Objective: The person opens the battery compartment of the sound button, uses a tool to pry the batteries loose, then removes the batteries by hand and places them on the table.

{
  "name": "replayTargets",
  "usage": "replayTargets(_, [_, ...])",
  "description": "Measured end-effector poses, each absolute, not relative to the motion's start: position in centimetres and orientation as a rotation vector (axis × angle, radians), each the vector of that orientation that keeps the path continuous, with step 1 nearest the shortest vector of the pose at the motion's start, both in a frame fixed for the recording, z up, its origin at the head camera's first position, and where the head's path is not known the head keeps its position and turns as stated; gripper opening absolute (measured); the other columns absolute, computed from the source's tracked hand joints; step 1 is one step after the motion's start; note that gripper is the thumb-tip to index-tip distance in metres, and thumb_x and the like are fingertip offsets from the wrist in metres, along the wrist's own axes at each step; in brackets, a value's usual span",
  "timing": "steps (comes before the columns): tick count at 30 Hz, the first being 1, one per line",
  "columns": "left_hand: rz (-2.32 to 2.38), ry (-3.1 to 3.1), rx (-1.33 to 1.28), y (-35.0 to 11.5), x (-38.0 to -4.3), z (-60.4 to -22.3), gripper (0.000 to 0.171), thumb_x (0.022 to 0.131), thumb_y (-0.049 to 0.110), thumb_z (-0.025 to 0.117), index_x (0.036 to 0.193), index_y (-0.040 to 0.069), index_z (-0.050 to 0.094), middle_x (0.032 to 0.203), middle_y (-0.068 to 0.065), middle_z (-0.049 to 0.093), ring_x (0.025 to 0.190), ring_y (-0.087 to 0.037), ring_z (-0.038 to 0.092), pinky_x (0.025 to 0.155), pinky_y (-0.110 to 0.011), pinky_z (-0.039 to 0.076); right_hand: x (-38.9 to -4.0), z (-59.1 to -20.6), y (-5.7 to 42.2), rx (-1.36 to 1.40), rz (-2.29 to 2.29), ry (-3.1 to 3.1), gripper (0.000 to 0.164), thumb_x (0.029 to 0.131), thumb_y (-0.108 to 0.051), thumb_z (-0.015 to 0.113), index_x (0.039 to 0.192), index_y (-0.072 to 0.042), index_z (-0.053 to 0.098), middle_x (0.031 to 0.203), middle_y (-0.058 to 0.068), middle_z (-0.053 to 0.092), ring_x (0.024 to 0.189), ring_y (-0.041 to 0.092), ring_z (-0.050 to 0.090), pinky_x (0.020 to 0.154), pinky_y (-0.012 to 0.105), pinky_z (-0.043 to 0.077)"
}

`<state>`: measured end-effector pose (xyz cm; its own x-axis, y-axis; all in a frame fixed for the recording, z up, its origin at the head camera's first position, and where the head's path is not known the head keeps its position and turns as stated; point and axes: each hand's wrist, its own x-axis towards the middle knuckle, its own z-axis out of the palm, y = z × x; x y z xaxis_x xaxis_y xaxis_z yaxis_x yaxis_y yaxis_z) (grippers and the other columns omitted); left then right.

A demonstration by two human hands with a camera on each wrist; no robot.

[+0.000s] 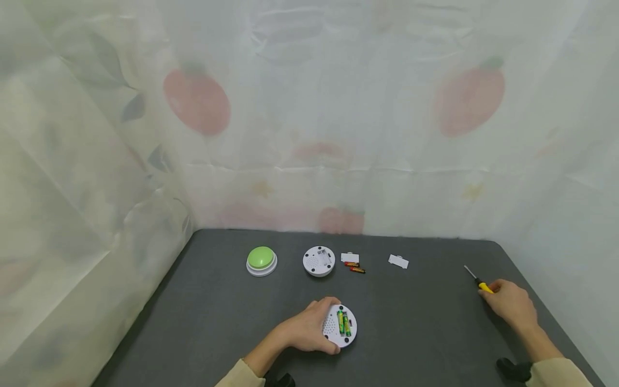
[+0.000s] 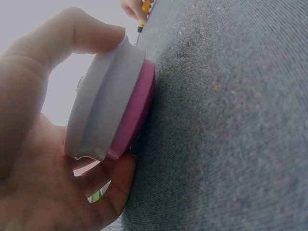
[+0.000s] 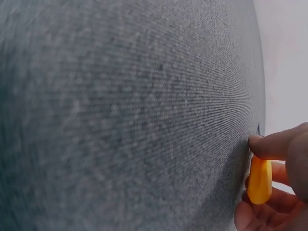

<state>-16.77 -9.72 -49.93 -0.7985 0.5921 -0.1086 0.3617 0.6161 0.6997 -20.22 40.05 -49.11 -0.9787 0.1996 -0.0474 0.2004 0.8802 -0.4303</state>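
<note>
In the head view, my left hand [image 1: 307, 327] grips a round white push-button device [image 1: 331, 324] at the near middle of the table. Its underside faces up, with two green batteries [image 1: 344, 323] in the uncovered battery compartment. In the left wrist view, thumb and fingers span the white rim, and the pink button dome [image 2: 137, 108] faces down toward the table. At the right side, my right hand [image 1: 511, 303] holds a screwdriver [image 1: 485, 287] by its yellow handle. Its metal shaft points away to the far left. The right wrist view shows the yellow handle [image 3: 260, 180] between thumb and fingers.
A green-topped button device [image 1: 261, 259] stands at the back left. Beside it, another white device [image 1: 318, 262] lies underside up. Further right are two orange-and-black batteries [image 1: 357, 270], one white battery cover [image 1: 350, 257] and another cover [image 1: 398, 262]. Printed curtains hang behind the dark table [image 1: 411, 317].
</note>
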Motion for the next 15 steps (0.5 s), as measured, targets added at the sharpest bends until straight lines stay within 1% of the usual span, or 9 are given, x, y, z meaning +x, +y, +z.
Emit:
replayTargets(4, [0.985, 2.523, 0.781, -9.71, -16.81, -50.02, 0.088, 0.066, 0.036, 0.088, 0.141, 0.022, 0.043, 0.112, 0.012, 0.050, 0.103, -0.008, 0.044, 0.083, -0.026, 0.042, -20.36, -49.31, 40.00, 0.334, -0.706, 3.060, 0.055, 0.094, -0.035, 0.068, 0.112, 0.016, 0.060, 0.101, 0.035, 0.063, 0.076, 0.038, 0.062, 0.058, 0.046, 0.049])
replayTargets(6, [0.983, 2.525, 0.783, -9.70, -16.82, -50.01, 0.088, 0.066, 0.036, 0.088, 0.141, 0.021, 0.043, 0.111, 0.012, 0.050, 0.103, -0.008, 0.044, 0.083, -0.026, 0.042, -20.33, -49.31, 39.97, 0.340, -0.727, 3.071, 0.057, 0.095, -0.039, 0.067, 0.111, 0.015, 0.061, 0.102, 0.035, 0.062, 0.078, 0.040, 0.062, 0.058, 0.047, 0.049])
replayTargets(9, [0.979, 2.524, 0.773, -9.69, -16.81, -49.95, 0.088, 0.066, 0.036, 0.088, 0.141, 0.021, 0.043, 0.111, 0.011, 0.050, 0.103, -0.008, 0.044, 0.083, -0.026, 0.042, -20.16, -49.26, 39.78, 0.365, -0.767, 3.105, 0.056, 0.098, -0.042, 0.064, 0.113, 0.013, 0.061, 0.106, 0.035, 0.063, 0.083, 0.044, 0.062, 0.060, 0.048, 0.048])
replayTargets(12, [0.975, 2.524, 0.759, -9.65, -16.77, -49.87, 0.089, 0.066, 0.036, 0.088, 0.141, 0.021, 0.043, 0.111, 0.011, 0.050, 0.102, -0.008, 0.044, 0.083, -0.026, 0.042, -19.95, -49.17, 39.46, 0.375, -0.796, 3.146, 0.053, 0.099, -0.040, 0.061, 0.113, 0.011, 0.062, 0.105, 0.032, 0.065, 0.085, 0.045, 0.062, 0.062, 0.050, 0.048])
replayTargets(15, [0.976, 2.524, 0.760, -9.62, -16.71, -49.86, 0.089, 0.066, 0.036, 0.089, 0.141, 0.020, 0.044, 0.112, 0.011, 0.051, 0.103, -0.008, 0.044, 0.084, -0.027, 0.042, -19.62, -49.08, 39.09, 0.356, -0.820, 3.192, 0.048, 0.100, -0.035, 0.060, 0.112, 0.011, 0.062, 0.100, 0.030, 0.066, 0.083, 0.044, 0.063, 0.061, 0.049, 0.048])
